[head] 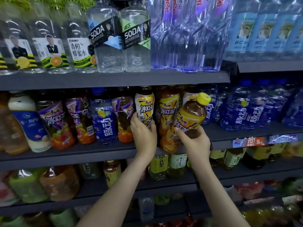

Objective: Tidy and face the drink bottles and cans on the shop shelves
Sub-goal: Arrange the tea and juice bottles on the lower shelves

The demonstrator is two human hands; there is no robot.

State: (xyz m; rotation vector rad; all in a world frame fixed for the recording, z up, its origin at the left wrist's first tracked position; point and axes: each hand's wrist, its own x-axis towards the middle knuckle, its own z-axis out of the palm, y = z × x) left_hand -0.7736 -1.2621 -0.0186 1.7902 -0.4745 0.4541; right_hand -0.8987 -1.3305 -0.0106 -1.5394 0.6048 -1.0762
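My right hand (pixel 195 143) grips the base of a yellow-capped iced tea bottle (pixel 191 117), tilted to the right and lifted in front of the middle shelf (pixel 98 154). My left hand (pixel 144 133) grips the lower part of a white-and-yellow iced tea bottle (pixel 144 105) that stands upright on that shelf. Between the two stands another yellow iced tea bottle (pixel 168 118), partly hidden by the tilted one. A blue drink bottle (pixel 104 118) stands among purple-labelled tea bottles (pixel 55 122) to the left.
The top shelf (pixel 114 79) carries clear soda bottles (pixel 121 38), honey water bottles (pixel 49 45) and tall water bottles (pixel 185 33). Blue drink bottles (pixel 242 108) fill the right of the middle shelf. Lower shelves hold green and amber tea bottles (pixel 167 166). A price strip (pixel 255 140) hangs at the right.
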